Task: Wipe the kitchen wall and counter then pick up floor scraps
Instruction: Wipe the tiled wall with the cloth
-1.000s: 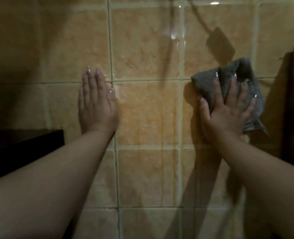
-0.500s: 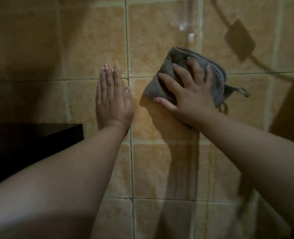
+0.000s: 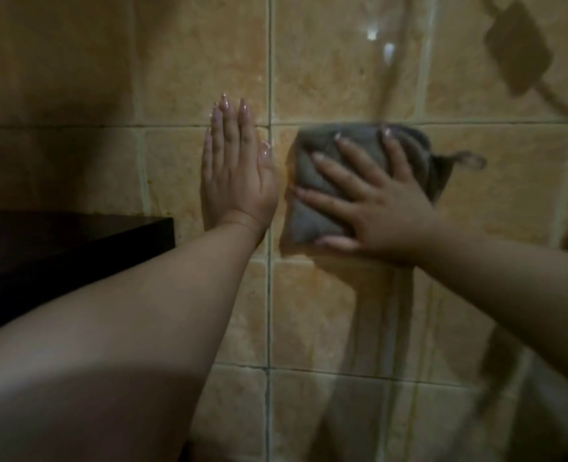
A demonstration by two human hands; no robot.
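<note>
The tan tiled kitchen wall (image 3: 342, 311) fills the view, glossy and streaked. My right hand (image 3: 376, 208) presses a folded grey cloth (image 3: 312, 168) flat against a tile, fingers spread across it; a small hanging loop sticks out at the cloth's right edge. Just to the left of the cloth my left hand (image 3: 235, 175) lies flat on the wall, fingers together and pointing up, holding nothing. A narrow strip of tile and a grout line separate the two hands.
A dark counter or shelf slab (image 3: 75, 248) juts from the wall at the left, below my left forearm. Shadows of the headgear and arms fall on the tiles at the upper right and below the cloth.
My right hand has swept the cloth leftward and slightly down across the wall, from the far right to beside my left hand. The left hand has stayed planted on the wall.
</note>
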